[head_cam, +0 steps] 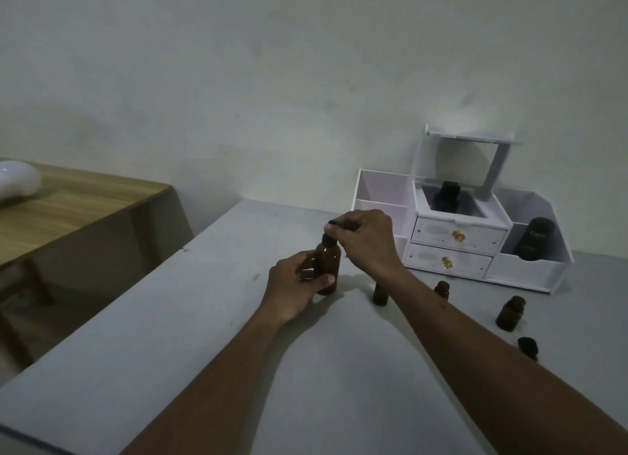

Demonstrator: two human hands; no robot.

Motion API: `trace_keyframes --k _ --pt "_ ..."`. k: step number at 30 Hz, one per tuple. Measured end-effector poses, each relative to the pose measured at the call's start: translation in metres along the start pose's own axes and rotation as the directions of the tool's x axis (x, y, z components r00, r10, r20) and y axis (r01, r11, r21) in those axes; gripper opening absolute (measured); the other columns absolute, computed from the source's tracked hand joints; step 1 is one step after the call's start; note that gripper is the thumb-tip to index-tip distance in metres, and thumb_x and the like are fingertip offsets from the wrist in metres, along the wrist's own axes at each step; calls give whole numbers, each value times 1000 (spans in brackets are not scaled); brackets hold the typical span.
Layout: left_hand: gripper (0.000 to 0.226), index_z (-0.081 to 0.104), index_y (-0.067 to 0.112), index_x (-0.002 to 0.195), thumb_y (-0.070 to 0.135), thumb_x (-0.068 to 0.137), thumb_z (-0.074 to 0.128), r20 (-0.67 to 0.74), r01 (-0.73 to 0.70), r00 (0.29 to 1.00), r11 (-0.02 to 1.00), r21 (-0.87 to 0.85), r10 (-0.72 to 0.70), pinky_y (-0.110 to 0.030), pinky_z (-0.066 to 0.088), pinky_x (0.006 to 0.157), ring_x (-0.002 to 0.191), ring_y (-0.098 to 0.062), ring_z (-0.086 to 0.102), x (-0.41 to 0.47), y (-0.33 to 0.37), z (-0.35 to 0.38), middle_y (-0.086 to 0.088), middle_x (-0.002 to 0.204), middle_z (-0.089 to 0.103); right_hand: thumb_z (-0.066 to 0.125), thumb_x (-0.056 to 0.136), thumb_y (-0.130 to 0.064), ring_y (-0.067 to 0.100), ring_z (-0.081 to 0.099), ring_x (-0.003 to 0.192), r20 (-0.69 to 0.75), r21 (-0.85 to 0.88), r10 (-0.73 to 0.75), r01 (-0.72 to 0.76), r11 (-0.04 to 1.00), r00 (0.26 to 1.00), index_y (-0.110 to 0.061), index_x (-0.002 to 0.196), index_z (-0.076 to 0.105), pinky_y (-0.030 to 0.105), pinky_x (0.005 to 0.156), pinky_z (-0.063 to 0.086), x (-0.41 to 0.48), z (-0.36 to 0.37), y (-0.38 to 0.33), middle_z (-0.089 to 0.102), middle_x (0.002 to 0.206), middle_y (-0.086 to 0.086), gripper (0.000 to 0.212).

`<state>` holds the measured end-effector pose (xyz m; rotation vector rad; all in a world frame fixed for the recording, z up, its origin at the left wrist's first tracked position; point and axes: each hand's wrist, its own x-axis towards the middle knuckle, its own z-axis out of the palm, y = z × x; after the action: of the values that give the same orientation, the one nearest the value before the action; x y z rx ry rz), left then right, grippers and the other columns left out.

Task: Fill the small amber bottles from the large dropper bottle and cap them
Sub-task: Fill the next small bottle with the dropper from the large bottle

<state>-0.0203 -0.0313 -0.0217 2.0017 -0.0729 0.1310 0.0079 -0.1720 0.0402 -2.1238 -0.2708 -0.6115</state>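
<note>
The large amber dropper bottle stands upright on the white table. My left hand grips its body from the left. From above, my right hand pinches its black dropper cap. To the right, three small amber bottles stand on the table: one partly behind my right forearm, one just past it, and one further right. A small black cap lies near my right forearm.
A white organiser with two drawers stands against the wall at the back right, holding a dark bottle in its middle box and a dark jar in its right bin. A wooden table with a white object lies to the left.
</note>
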Motion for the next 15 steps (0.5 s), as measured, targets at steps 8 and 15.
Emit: trace_keyframes --k 8,15 --pt "61 54 21 137 30 81 76 -18 0 1000 999 39 0 -35 44 102 118 -20 61 2 0 -1 0 133 61 74 85 -15 7 66 73 25 -63 -13 14 998 1000 -9 100 79 20 79 55 1 1 -11 78 96 7 16" --pt "63 53 20 137 29 80 77 -19 2 1000 999 49 -1 -36 42 103 117 -21 61 0 0 -3 -3 133 61 72 88 -21 -3 68 68 -35 34 -68 69 997 997 -10 97 78 3 69 50 5 -15 -30 78 85 -1 15"
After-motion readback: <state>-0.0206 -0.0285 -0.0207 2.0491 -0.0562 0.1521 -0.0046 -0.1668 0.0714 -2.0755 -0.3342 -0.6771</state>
